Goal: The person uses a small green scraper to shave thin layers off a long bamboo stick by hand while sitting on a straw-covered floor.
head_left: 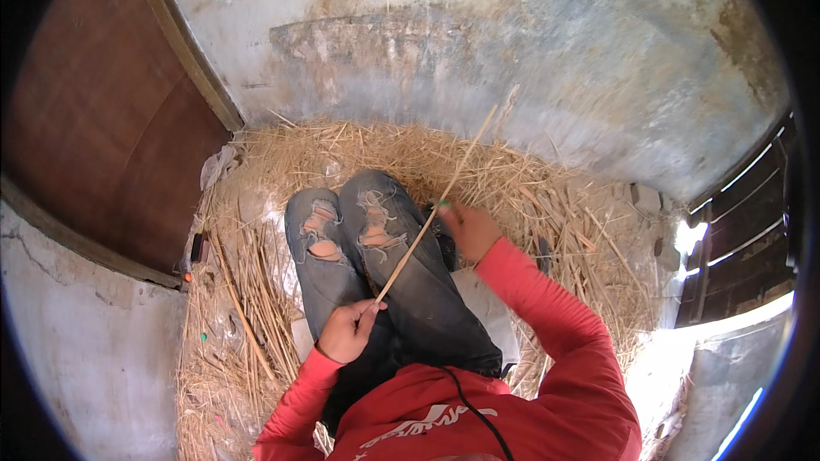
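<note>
A long, thin, pale straw stalk (pixel 420 241) slants across my lap, its far end rising up and to the right. My left hand (pixel 346 330) pinches its lower end above my left thigh. Farther up, at about the stalk's middle, my right hand (pixel 472 229) is closed, with thumb and fingers against or right beside it. A small green spot (pixel 443 204) shows at those fingertips; what it belongs to is too small to tell. My torn grey jeans (pixel 401 282) lie beneath the stalk, knees together.
Loose straw (pixel 342 141) covers the floor. More cut stalks (pixel 260 299) lie in a bunch at my left, near a small black object (pixel 199 248). A stained wall (pixel 478 51) stands ahead, a brown door (pixel 102 102) at left, dark slats (pixel 743 230) at right.
</note>
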The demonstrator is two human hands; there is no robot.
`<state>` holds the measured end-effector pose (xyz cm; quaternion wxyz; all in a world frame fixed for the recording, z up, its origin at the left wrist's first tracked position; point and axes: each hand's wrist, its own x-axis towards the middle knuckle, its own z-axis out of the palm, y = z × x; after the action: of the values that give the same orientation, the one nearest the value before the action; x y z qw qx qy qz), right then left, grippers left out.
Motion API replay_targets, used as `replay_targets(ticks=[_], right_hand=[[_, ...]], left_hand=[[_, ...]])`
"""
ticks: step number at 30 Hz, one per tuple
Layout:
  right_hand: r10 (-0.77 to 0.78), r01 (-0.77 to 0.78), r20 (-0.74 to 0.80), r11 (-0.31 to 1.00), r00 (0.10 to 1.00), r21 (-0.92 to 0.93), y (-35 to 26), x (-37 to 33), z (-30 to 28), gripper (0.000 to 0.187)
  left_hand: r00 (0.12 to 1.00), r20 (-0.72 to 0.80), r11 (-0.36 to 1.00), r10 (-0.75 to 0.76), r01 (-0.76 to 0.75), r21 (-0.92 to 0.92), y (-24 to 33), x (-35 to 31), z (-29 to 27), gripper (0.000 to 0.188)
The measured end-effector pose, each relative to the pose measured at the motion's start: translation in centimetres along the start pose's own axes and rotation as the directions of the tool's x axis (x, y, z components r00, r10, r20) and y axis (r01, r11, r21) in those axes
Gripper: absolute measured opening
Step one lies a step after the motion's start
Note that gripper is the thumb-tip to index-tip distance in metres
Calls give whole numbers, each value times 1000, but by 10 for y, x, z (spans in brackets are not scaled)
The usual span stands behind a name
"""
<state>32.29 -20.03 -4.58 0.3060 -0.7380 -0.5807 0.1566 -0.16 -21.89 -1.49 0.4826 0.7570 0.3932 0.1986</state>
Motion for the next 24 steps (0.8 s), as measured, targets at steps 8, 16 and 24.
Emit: replay_targets(ticks=[8,16,24], right_hand=[[68,-69,-210,998,975,-1,87,57,-32,56],[-92,103,160,993,983,-60,-17,-31,5,50],[-84,88,37,989,996,-118,-14,-32,9,52]], left_hand=[[992,93,996,-80,75,49,-14,-35,-33,25],[999,-8,998,49,-49,32,-7,-9,-8,26],[987,-88,991,135,-136,-1,-13,0,7,25]])
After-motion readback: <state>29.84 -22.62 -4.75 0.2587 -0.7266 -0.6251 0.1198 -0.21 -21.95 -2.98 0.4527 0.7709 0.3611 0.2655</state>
